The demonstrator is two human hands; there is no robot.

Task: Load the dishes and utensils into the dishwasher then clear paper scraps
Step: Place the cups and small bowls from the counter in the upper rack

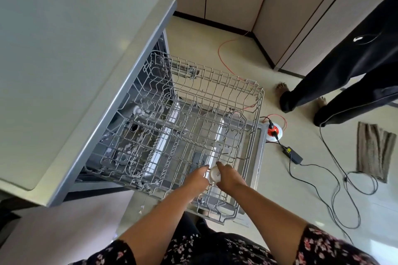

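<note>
The dishwasher stands open with its grey wire rack pulled out over the lowered door. Both my hands reach into the near right part of the rack. A small white round dish with dark lettering sits between them. My right hand grips it from the right, fingers curled round its rim. My left hand touches its left side, fingers stretched forward over the wires. The rest of the rack holds no dishes that I can see.
A grey countertop overhangs the dishwasher on the left. Another person's legs stand on the tiled floor at right. Black cables, a power adapter, an orange-white cord reel and a brown cloth lie on the floor.
</note>
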